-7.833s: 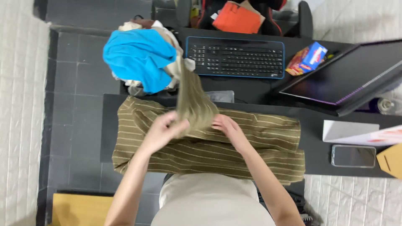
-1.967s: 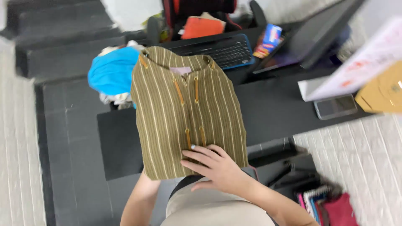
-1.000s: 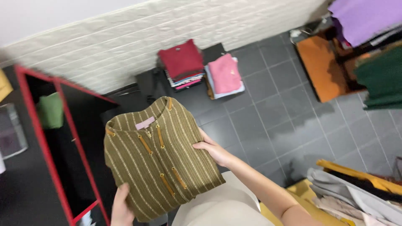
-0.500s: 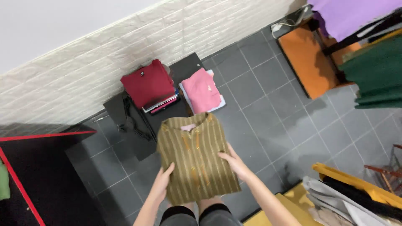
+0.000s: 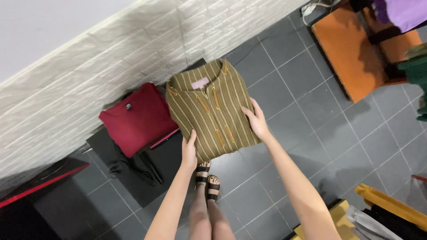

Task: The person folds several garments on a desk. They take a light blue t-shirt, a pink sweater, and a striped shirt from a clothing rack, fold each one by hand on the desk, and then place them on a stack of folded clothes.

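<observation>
Grey floor tiles (image 5: 307, 102) lie beneath a folded olive striped shirt (image 5: 211, 109), pink label at its collar, gripped by left hand (image 5: 189, 151) and right hand (image 5: 255, 120), just right of a red folded garment (image 5: 138, 118).

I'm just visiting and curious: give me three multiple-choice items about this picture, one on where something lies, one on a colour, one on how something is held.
1. Where does the red top lie?
A. on a pile by the white brick wall
B. on the orange mat
C. over the person's arm

2. What colour is the folded striped shirt?
A. purple
B. olive with pale stripes
C. plain white

3. How is the striped shirt held?
A. by one hand only
B. lying on the floor untouched
C. folded, between both hands

Answers: 1 A, the red top rests on dark clothes next to the wall. 2 B, the cloth is olive with thin pale lines. 3 C, the left hand grips its lower edge and the right hand its side.
</observation>
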